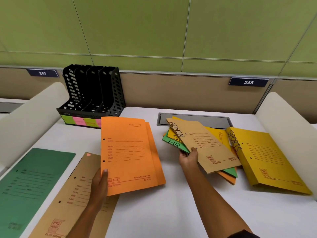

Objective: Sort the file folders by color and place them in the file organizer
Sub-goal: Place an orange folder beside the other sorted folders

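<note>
- Left hand [100, 182] grips the orange folder [130, 155] at its lower-left edge: thumb on the front cover, remaining fingers hidden behind it. Folder is lifted and tilted, with its lower corner over the brown folder [73, 200] lying on the desk.
- Left forearm enters from the bottom edge and angles up and slightly right; wrist roughly straight.
- Right hand [187, 158] holds the lower-left edge of a fanned stack: thumb on top of the brown "ADMIN" folder [205, 145], fingers curled beneath. Can't tell how many folders it actually clamps.
- Below the ADMIN folder in that fan: a green "HR" folder [173, 142], a yellow folder [173, 135], and orange edges poking out at the lower right.
- Right forearm comes from the bottom right, running diagonally up-left; a dark sleeve shows at the frame edge.
- Yellow "SPORTS" folder [267, 160] lies flat on the desk just right of the stack, touching or overlapping it.
- Dark green folder [30, 184] lies flat far left, beside the brown one.
- Black file organizer [92, 93] stands at the back left against the partition, slots holding no folders; green and pink sticky labels run along its front base.
- White desk [171, 203]; grey cable hatch [193, 120] behind the stack.
</note>
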{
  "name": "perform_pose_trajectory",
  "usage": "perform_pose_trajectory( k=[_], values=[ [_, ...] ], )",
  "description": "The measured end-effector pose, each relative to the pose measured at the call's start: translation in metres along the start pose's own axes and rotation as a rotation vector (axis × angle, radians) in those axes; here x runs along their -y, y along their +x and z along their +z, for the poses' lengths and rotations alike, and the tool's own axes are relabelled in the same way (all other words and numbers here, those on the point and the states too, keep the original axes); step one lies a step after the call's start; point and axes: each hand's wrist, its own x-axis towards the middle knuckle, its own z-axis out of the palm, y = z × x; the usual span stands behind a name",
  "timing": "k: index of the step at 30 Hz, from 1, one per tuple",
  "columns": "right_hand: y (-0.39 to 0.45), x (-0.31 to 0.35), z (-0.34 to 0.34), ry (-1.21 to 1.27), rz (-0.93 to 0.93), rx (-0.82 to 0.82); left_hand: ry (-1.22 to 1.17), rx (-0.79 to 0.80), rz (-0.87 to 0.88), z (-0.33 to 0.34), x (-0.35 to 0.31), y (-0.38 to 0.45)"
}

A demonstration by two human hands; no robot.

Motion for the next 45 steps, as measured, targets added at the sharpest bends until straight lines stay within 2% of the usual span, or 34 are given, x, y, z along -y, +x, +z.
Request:
perform_pose_trajectory(
  k=[7, 13, 19, 26, 32, 37, 45],
  values=[
    [-0.05, -0.018, 0.036, 0.011, 0.027, 0.078, -0.037, 0.003, 0.001, -0.001, -0.002, -0.003],
    [-0.109, -0.041, 0.068, -0.008, 0.119, 0.172, -0.048, -0.002, 0.007, 0.005, -0.009, -0.005],
    [-0.136, -0.05, 0.093, -0.066, 0.079, 0.152, -0.061, 0.011, 0.003, 0.006, -0.014, -0.008],
    [-0.124, 0.004, 0.089, 0.009, -0.074, 0.173, -0.061, 0.043, 0.009, 0.011, -0.014, -0.008],
    [-0.071, 0.069, 0.036, 0.07, -0.213, 0.106, -0.078, 0.097, 0.015, 0.035, -0.017, -0.006],
    [-0.036, 0.112, -0.005, 0.113, -0.263, 0.04, -0.076, 0.136, -0.008, 0.06, -0.015, -0.002],
    [-0.001, 0.161, -0.033, 0.212, -0.273, 0.0, -0.085, 0.177, -0.062, 0.086, -0.013, -0.002]
  ],
)
